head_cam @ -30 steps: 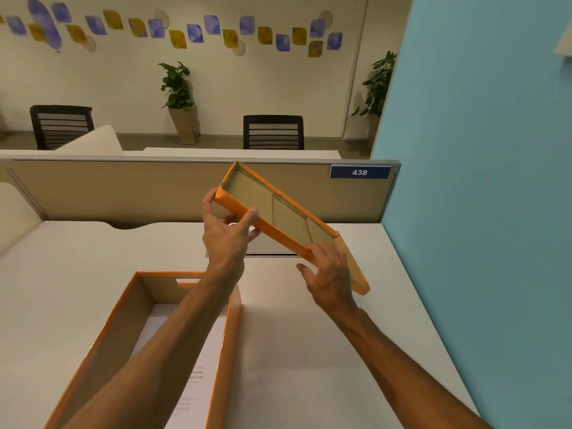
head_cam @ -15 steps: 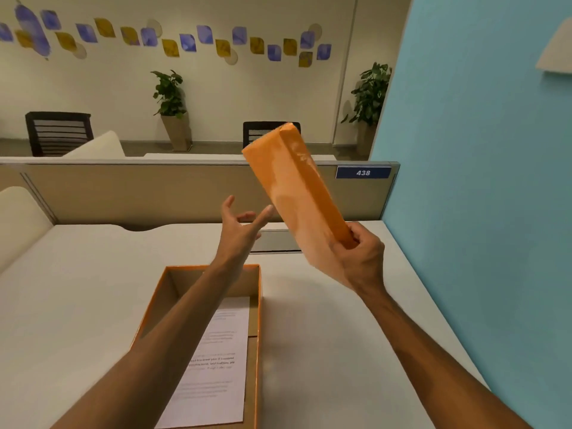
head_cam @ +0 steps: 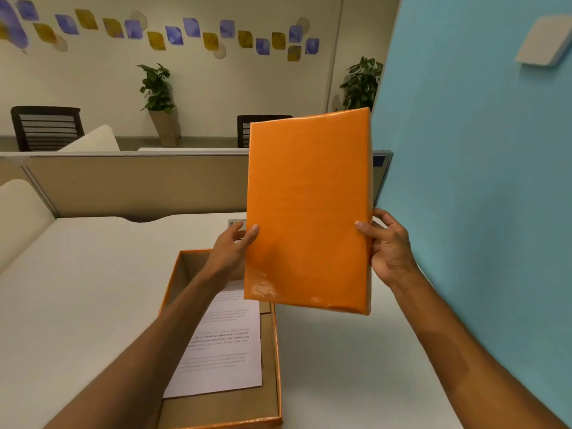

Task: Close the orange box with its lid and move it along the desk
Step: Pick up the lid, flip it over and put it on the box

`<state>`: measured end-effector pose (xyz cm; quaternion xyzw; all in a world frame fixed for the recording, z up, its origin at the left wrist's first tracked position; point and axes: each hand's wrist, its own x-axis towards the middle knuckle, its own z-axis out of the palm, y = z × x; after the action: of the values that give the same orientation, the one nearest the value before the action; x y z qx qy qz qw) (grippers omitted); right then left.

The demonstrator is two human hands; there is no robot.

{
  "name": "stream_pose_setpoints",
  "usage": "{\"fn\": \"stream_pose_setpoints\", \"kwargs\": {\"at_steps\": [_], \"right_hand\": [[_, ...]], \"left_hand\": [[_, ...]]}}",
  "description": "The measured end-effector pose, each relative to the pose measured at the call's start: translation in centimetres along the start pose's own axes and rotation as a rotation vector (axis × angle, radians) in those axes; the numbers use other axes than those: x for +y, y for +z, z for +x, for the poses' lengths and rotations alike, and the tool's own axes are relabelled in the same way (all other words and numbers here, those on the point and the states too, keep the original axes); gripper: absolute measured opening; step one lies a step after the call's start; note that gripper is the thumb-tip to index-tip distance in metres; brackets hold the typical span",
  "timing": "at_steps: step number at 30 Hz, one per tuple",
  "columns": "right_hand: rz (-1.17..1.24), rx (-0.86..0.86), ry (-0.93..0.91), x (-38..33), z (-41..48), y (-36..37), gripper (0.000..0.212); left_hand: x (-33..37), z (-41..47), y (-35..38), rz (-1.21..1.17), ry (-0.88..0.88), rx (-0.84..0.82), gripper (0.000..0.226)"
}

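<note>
The orange lid (head_cam: 309,212) is held up in the air, its orange top facing me, tilted slightly. My left hand (head_cam: 233,246) grips its left edge and my right hand (head_cam: 387,246) grips its right edge. Below it on the white desk (head_cam: 77,289) sits the open orange box (head_cam: 276,366), brown cardboard inside, with a printed white sheet of paper (head_cam: 223,342) lying in it. The lid hangs above the box's far right corner and hides part of it.
A beige desk partition (head_cam: 139,184) runs along the far edge. A blue wall (head_cam: 479,181) rises close on the right. Two dark chairs (head_cam: 46,125) and potted plants (head_cam: 158,97) stand beyond the partition.
The lid has been flipped from underside-up to orange top facing me. My left hand, open half a second ago, has taken hold of its left edge again.
</note>
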<state>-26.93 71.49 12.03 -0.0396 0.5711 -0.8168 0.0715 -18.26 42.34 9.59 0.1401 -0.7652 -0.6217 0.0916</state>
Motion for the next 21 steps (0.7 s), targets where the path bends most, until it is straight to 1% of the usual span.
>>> {"fn": "stream_pose_setpoints", "kwargs": {"at_steps": [4, 6, 11, 13, 16, 17, 19, 21], "right_hand": [[0.006, -0.002, 0.079, 1.3, -1.0, 0.3, 0.061], [-0.027, -0.011, 0.098, 1.9, -1.4, 0.6, 0.061], [-0.275, -0.066, 0.092, 3.8, -2.9, 1.6, 0.056], [-0.345, -0.087, 0.104, 4.8, -3.7, 1.9, 0.05], [-0.362, -0.146, 0.163, 6.7, -5.0, 2.3, 0.032], [-0.365, -0.172, 0.183, 7.5, -5.6, 2.5, 0.029], [-0.377, -0.219, 0.218, 8.9, -6.7, 2.9, 0.027], [-0.37, -0.234, 0.257, 10.4, -8.1, 3.4, 0.027]], "left_hand": [[-0.9, -2.0, -1.6, -0.018, -0.038, 0.094, 0.055], [-1.3, -3.0, -2.6, -0.018, -0.051, 0.139, 0.049], [-1.7, -6.4, -4.6, 0.01, -0.094, 0.24, 0.047], [-1.9, -8.0, -5.4, 0.022, -0.092, 0.27, 0.047], [-2.6, -10.7, -6.3, 0.025, -0.115, 0.306, 0.039], [-2.9, -11.6, -6.6, 0.027, -0.13, 0.318, 0.035], [-4.0, -13.2, -7.3, 0.031, -0.168, 0.334, 0.032], [-5.3, -14.7, -8.1, 0.032, -0.214, 0.339, 0.033]]}}
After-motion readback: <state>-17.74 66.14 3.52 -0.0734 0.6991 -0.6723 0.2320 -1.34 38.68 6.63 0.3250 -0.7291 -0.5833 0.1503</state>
